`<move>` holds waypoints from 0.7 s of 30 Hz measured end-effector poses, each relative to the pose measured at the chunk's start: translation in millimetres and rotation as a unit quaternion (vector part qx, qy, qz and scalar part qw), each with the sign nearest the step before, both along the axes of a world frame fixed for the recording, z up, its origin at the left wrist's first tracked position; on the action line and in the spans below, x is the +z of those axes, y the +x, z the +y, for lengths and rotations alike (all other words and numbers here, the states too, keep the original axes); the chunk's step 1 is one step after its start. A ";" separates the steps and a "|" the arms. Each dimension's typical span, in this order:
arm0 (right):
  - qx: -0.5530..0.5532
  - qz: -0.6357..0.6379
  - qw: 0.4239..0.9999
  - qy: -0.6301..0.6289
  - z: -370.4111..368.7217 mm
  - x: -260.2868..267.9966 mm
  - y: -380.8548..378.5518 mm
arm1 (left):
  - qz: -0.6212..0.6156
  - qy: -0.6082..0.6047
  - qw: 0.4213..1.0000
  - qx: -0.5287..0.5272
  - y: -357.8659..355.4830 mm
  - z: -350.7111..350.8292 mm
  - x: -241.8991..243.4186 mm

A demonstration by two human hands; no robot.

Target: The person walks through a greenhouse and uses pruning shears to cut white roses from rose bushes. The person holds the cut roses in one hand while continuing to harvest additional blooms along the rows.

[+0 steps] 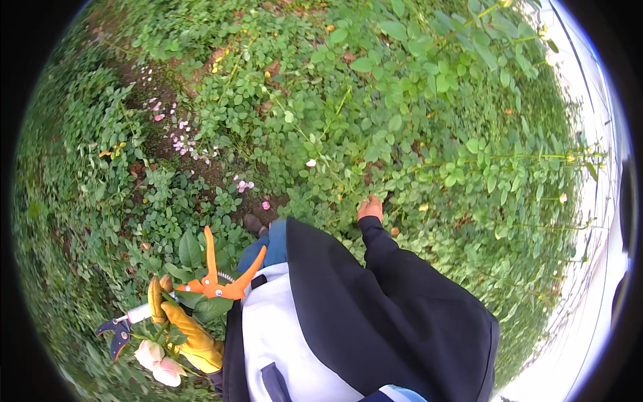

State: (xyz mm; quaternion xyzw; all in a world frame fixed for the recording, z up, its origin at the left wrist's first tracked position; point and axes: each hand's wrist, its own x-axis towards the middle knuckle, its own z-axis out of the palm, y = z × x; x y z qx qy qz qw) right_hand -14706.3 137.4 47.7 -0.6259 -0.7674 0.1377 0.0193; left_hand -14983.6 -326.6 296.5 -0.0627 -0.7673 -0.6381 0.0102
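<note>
My left hand [190, 335], in a yellow work glove, closes around the pale shaft of a long-reach pruner [213, 287]. This tool has orange, spring-loaded handles spread apart near my waist and dark curved blades [119, 335] past the glove. The same hand holds pale pink roses [161, 361], blooms hanging below the glove, with large green leaves beside the handles. My bare right hand [370, 208] reaches in among rose foliage [351, 171] in front of me. Its fingertips are partly hidden by leaves, and whether they grip a stem cannot be made out.
Dense rose bushes surround me, with tall budded stems [532, 157] on the right. Fallen pink petals [183, 144] lie on a bare soil strip [166, 125] at upper left. One shoe [253, 224] shows below my jeans. Pale sheeting [577, 301] runs along the right rim.
</note>
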 end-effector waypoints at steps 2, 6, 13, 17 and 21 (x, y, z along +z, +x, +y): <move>0.007 -0.014 1.000 0.022 -17.3 7.0 -4.0 | -0.006 -0.014 1.000 -0.015 -15.7 2.8 6.8; -0.079 0.081 0.992 0.056 -17.4 19.7 -27.4 | -0.021 -0.029 0.998 -0.042 -57.8 16.2 14.9; -0.031 0.369 0.913 0.173 78.6 19.4 -101.5 | 0.020 -0.011 0.994 -0.104 -144.6 62.0 5.0; 0.038 0.471 0.881 -0.012 85.6 22.6 -215.7 | 0.022 -0.051 0.995 -0.083 -174.1 84.7 12.7; 0.204 0.445 0.850 -0.196 58.4 13.8 -317.3 | -0.020 -0.059 0.997 -0.047 -203.0 107.6 30.9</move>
